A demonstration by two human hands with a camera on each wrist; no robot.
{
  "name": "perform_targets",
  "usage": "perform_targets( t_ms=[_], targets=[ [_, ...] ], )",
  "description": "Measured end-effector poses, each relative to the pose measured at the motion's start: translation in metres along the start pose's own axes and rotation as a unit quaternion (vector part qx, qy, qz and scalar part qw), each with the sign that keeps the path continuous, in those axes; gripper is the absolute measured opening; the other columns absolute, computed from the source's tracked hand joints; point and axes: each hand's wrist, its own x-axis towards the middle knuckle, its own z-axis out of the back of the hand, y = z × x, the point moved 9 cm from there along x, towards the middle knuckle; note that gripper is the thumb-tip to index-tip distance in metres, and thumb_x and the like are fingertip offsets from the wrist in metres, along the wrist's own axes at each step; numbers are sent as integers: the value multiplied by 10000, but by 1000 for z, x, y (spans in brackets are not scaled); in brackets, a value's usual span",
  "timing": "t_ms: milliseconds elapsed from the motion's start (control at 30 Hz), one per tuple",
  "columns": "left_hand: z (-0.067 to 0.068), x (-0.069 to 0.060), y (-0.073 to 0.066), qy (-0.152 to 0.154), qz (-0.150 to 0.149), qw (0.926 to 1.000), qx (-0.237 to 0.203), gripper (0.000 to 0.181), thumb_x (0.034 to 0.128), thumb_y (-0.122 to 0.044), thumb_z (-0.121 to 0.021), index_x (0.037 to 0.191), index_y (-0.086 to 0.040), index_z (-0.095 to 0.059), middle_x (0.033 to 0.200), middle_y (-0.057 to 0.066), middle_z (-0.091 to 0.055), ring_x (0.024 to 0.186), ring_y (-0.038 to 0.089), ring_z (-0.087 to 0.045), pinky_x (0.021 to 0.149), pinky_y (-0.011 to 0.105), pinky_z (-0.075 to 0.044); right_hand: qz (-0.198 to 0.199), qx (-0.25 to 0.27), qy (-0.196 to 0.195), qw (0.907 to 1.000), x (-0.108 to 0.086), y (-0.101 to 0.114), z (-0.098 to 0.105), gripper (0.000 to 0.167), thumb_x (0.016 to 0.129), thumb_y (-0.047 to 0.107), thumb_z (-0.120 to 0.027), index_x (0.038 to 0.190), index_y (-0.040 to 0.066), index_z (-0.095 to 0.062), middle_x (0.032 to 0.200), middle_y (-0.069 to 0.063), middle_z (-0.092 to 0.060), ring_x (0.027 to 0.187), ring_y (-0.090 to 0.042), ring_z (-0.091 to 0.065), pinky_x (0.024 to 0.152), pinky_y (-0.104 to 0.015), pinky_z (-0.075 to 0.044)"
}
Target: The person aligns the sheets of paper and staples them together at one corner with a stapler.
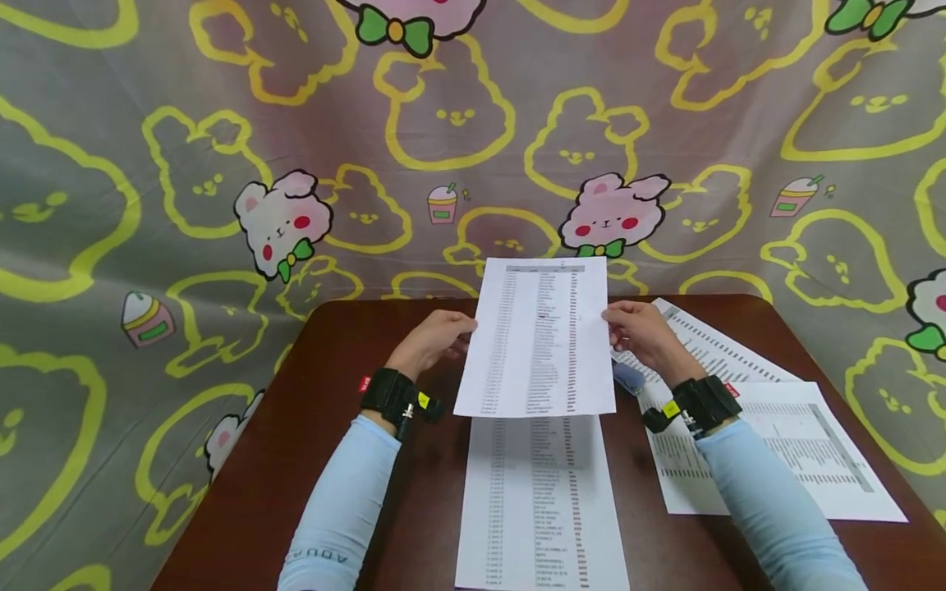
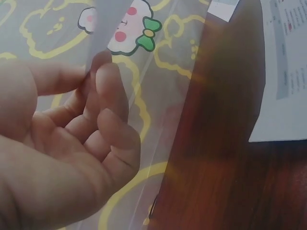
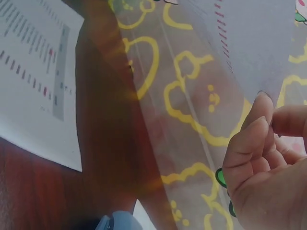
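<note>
A printed sheet of paper (image 1: 543,336), covered in columns of small text with a grey header band, is held up off the table in the head view. At its left edge my left hand (image 1: 438,335) pinches it between thumb and fingers; the left wrist view shows this left hand (image 2: 81,129) with the sheet seen nearly edge-on. On the opposite edge my right hand (image 1: 641,330) does the same, and that right hand (image 3: 268,153) grips near a corner in the right wrist view. Below lies another printed sheet (image 1: 543,509), its upper part hidden by the raised one.
More printed sheets (image 1: 776,443) lie overlapping on the right of the dark brown table (image 1: 296,460). A small blue object (image 1: 629,377), partly seen, sits beside my right hand. Behind the table hangs a grey patterned curtain (image 1: 355,271).
</note>
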Motion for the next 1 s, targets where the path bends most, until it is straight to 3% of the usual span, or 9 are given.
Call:
perform_targets(
  t_ms=[300,567,833,1000],
  targets=[
    [-7,-8,4,577,-141,9973,443,230,962,-259,-606,996,-56,-710,809,49,-639,699,190,-626,626,297,-457,-297,-582,66,9978,-5,-16,2,258,974,218,-560,1120,6,-575,730,3,-612,550,-113,-545,521,-242,-464],
    [-13,-17,10,971,-201,9937,528,224,950,-260,-618,925,-52,-697,784,70,-648,682,205,-635,639,331,-494,-481,-1150,353,9916,-13,-32,3,295,978,237,-555,1113,-25,-578,730,-17,-622,561,-134,-566,529,-266,-448],
    [-17,-30,6,1332,-396,9879,691,218,951,-244,-621,909,-54,-720,793,99,-667,690,237,-632,614,312,-467,-371,-1570,618,9850,-24,-36,1,305,987,240,-550,1107,-35,-604,730,-28,-632,554,-148,-567,551,-296,-437],
    [-21,-36,19,1682,-399,9825,689,227,930,-250,-667,875,-41,-736,750,94,-683,646,212,-620,561,269,-455,-444,-1786,920,9786,-30,-48,-7,268,985,245,-565,1055,-7,-621,714,-28,-621,553,-149,-567,531,-287,-441]
  ],
)
